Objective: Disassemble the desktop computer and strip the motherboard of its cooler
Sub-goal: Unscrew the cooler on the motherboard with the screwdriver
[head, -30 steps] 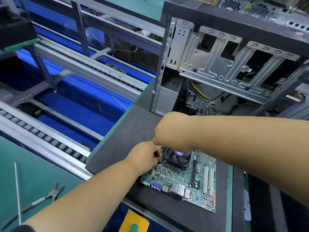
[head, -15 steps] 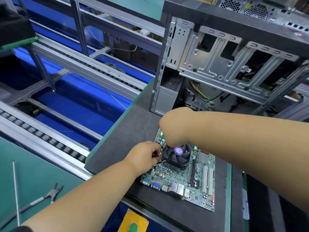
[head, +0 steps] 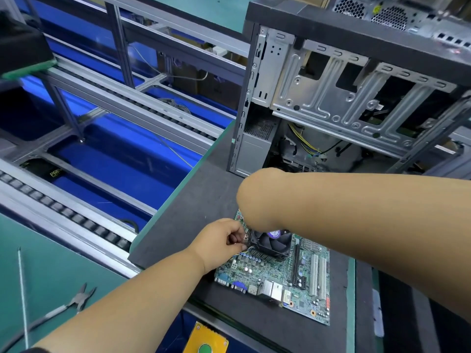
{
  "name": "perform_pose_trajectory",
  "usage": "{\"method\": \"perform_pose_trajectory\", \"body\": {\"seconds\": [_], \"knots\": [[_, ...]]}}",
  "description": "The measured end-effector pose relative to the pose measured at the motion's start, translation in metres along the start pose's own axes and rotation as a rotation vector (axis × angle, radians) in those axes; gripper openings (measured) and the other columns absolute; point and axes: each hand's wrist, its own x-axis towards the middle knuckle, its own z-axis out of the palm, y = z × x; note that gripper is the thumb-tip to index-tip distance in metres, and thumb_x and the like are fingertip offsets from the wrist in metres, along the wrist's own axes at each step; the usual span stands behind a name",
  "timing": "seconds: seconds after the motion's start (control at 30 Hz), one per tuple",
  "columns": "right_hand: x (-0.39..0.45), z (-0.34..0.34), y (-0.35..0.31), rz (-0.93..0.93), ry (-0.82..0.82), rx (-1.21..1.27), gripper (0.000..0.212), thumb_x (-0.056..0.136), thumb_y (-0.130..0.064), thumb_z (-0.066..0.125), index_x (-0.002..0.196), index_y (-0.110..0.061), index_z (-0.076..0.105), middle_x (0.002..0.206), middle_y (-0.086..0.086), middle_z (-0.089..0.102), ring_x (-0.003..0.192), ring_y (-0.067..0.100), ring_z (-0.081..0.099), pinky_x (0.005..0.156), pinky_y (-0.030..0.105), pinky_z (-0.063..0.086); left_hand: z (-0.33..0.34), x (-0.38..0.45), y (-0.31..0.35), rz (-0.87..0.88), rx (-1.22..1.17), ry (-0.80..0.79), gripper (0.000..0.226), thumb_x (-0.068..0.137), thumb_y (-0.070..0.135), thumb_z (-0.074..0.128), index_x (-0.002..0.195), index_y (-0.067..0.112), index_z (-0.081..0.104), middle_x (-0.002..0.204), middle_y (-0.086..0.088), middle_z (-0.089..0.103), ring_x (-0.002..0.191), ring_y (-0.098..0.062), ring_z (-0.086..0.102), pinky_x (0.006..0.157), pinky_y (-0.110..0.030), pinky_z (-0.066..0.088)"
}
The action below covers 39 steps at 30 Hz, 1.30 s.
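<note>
On the dark mat of the desk (head: pixel 178 212), a green motherboard (head: pixel 280 276) is lying flat, its port side facing the near edge. A black cooler (head: pixel 271 244) with a purple hub label is sitting on the board's far left portion. The left hand (head: pixel 219 240) is reaching in from the lower left, its grip curling at the cooler's left edge and pinching something small there, beside thin coloured wires (head: pixel 248 249); exactly what is being pinched cannot be told. The right hand (head: pixel 257 200) is coming in from the right above the cooler's far corner, bent downward at the wrist; its fingers are hiding beneath it, so the state of that grip cannot be told. Behind the board, an open computer case (head: pixel 331 98) is standing upright on the desk, its bare metal drive cage and loose yellow and black cables showing. Left of the desk, a roller conveyor (head: pixel 63 212) is running past blue bins. Pliers (head: pixel 79 300) are lying on the green surface at lower left. A yellow box with a green button (head: pixel 205 341) is sitting at the near edge.
</note>
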Motion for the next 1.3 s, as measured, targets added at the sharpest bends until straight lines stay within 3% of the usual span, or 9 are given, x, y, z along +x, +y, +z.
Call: {"method": "perform_pose_trajectory", "body": {"seconds": [0.27, 0.43, 0.53, 0.63, 0.7, 0.8, 1.07, 1.2, 1.3], "knots": [[-0.001, 0.004, 0.016, 0.084, -0.261, 0.33, 0.032, 0.096, -0.023, 0.046, 0.069, -0.018, 0.062, 0.062, -0.005, 0.06, 0.052, 0.005, 0.048, 0.051, 0.016, 0.038, 0.0, 0.001, -0.003, 0.031, -0.063, 0.031, 0.032, 0.076, 0.007, 0.078, 0.072, 0.031, 0.058, 0.078, 0.009, 0.054, 0.066, 0.002, 0.051, 0.063, -0.007, 0.04], [-0.008, 0.009, 0.006, 0.039, 0.018, 0.114, 0.016, 0.082, -0.015, 0.055, 0.066, -0.018, 0.051, 0.061, -0.003, 0.043, 0.051, 0.016, 0.036, 0.045, 0.022, 0.028, 0.001, 0.0, -0.002, 0.031, -0.059, 0.038, 0.035, 0.076, 0.006, 0.077, 0.069, 0.033, 0.057, 0.077, 0.009, 0.054, 0.065, 0.002, 0.051, 0.063, -0.007, 0.04], [-0.009, 0.01, -0.003, -0.183, 0.129, -0.163, 0.014, 0.079, -0.015, 0.064, 0.092, -0.022, 0.065, 0.077, -0.003, 0.059, 0.058, 0.02, 0.048, 0.047, 0.025, 0.028, 0.001, -0.001, -0.002, 0.007, -0.047, 0.043, 0.036, 0.077, 0.007, 0.077, 0.065, 0.034, 0.056, 0.072, 0.01, 0.052, 0.062, 0.007, 0.05, 0.062, -0.004, 0.04], [-0.008, 0.011, 0.001, -0.146, 0.127, -0.173, 0.022, 0.082, -0.016, 0.062, 0.103, -0.023, 0.063, 0.082, -0.004, 0.057, 0.058, 0.019, 0.045, 0.047, 0.026, 0.026, 0.001, -0.001, -0.002, 0.013, -0.055, 0.038, 0.034, 0.077, 0.006, 0.077, 0.068, 0.032, 0.057, 0.075, 0.01, 0.052, 0.062, 0.005, 0.05, 0.062, -0.006, 0.04], [-0.008, 0.012, 0.003, -0.066, 0.071, -0.101, 0.004, 0.088, -0.02, 0.057, 0.088, -0.021, 0.061, 0.072, -0.005, 0.049, 0.055, 0.015, 0.04, 0.046, 0.026, 0.026, 0.001, -0.001, -0.003, 0.02, -0.063, 0.04, 0.035, 0.076, 0.006, 0.077, 0.068, 0.034, 0.057, 0.077, 0.01, 0.053, 0.063, 0.002, 0.05, 0.062, -0.007, 0.04], [-0.008, 0.016, 0.007, 0.03, -0.034, 0.044, 0.035, 0.096, -0.024, 0.045, 0.062, -0.019, 0.045, 0.064, -0.003, 0.042, 0.055, 0.014, 0.035, 0.05, 0.026, 0.031, 0.001, -0.001, -0.003, 0.025, -0.061, 0.042, 0.036, 0.076, 0.007, 0.077, 0.069, 0.035, 0.057, 0.078, 0.01, 0.055, 0.065, 0.002, 0.051, 0.062, -0.007, 0.041], [-0.013, 0.012, 0.004, 0.099, 0.2, 0.075, 0.026, 0.077, -0.005, 0.054, 0.06, -0.018, 0.04, 0.059, -0.004, 0.035, 0.051, 0.016, 0.032, 0.05, 0.021, 0.027, 0.002, 0.001, -0.003, -0.066, -0.16, 0.07, 0.032, 0.073, 0.008, 0.082, 0.063, 0.032, 0.063, 0.07, 0.008, 0.057, 0.058, 0.001, 0.048, 0.06, -0.009, 0.043], [-0.006, 0.011, -0.002, 0.062, 0.065, 0.051, 0.035, 0.085, -0.014, 0.064, 0.058, -0.02, 0.043, 0.059, -0.007, 0.041, 0.051, 0.014, 0.037, 0.049, 0.022, 0.032, 0.001, 0.001, -0.002, -0.117, -0.226, 0.055, 0.032, 0.072, 0.009, 0.083, 0.059, 0.033, 0.065, 0.063, 0.009, 0.058, 0.055, -0.004, 0.05, 0.053, -0.02, 0.049], [-0.004, 0.01, 0.003, -0.015, -0.103, 0.019, 0.043, 0.103, -0.023, 0.042, 0.061, -0.016, 0.039, 0.065, -0.002, 0.041, 0.057, 0.015, 0.037, 0.058, 0.029, 0.034, -0.001, 0.001, -0.001, -0.125, -0.229, 0.059, 0.035, 0.071, 0.01, 0.084, 0.057, 0.037, 0.066, 0.063, 0.009, 0.06, 0.056, -0.003, 0.052, 0.054, -0.023, 0.052]]}}
